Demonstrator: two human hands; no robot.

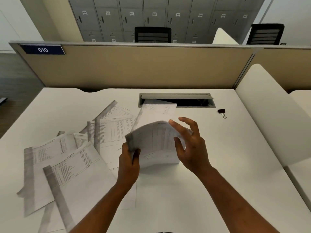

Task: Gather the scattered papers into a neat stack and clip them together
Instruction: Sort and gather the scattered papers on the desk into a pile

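A printed sheet point(156, 142) is lifted above the white desk point(218, 165), bowed upward in the middle. My left hand point(128, 163) pinches its lower left edge between thumb and fingers. My right hand point(190, 145) is at the sheet's right edge, thumb on its front and fingers spread behind it. Several more printed sheets point(67, 158) lie fanned and overlapping on the left half of the desk. One further sheet point(156, 111) lies behind the held one, its top edge reaching the cable slot. A black binder clip point(222, 112) lies alone at the back right.
An open grey cable slot point(176, 100) is set into the desk near the back. A beige partition point(134, 66) marked 010 closes the far side. A white side divider point(269, 118) stands at the right. Black chairs point(152, 34) and grey lockers lie beyond.
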